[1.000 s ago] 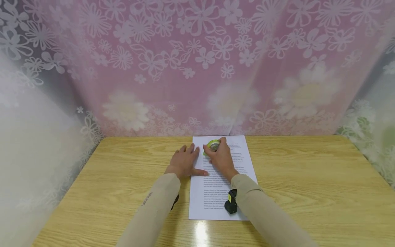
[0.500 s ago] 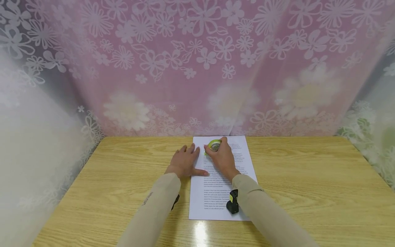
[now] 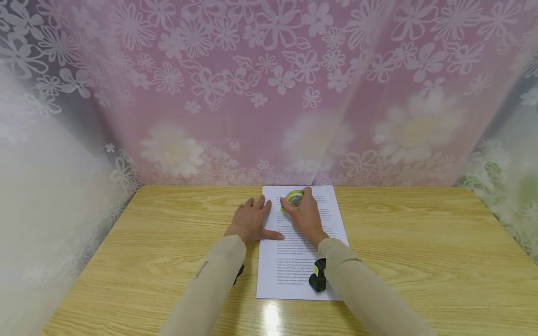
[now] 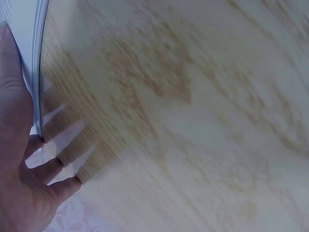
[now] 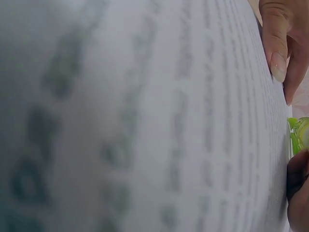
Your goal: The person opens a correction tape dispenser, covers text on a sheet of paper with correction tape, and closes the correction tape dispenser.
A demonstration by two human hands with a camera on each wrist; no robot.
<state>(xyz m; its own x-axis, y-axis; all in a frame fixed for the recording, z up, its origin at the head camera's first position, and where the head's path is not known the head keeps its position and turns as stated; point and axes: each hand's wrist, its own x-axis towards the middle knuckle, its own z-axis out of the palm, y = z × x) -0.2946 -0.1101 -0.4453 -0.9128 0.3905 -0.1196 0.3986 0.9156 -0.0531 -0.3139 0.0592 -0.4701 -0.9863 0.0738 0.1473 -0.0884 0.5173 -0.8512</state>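
Printed sheets of paper [image 3: 269,280] lie on the wooden table, and their edge looks like a thin stack in the left wrist view. My right hand [image 3: 304,214] pinches a green, round-bodied correction tape [image 3: 295,198] between thumb and fingers, its tip low against the upper lines of text. Spread over the left margin, my left hand [image 3: 250,219] rests with straight fingers, its thumb across the page. In the left wrist view the left hand [image 4: 17,111] has its thumb on the paper and other fingertips past the edge. The right wrist view shows the correction tape [image 5: 301,133] only partly.
The wooden table [image 3: 168,242] extends to both sides of the paper. A pink flowered curtain [image 3: 252,116] hangs along its far edge, with pale curtains at the left and right. A black wrist camera [image 3: 318,275] sits over the lower right of the page.
My right hand has slid the correction tape slightly to the right along the upper text. The left hand has stayed in place on the paper.
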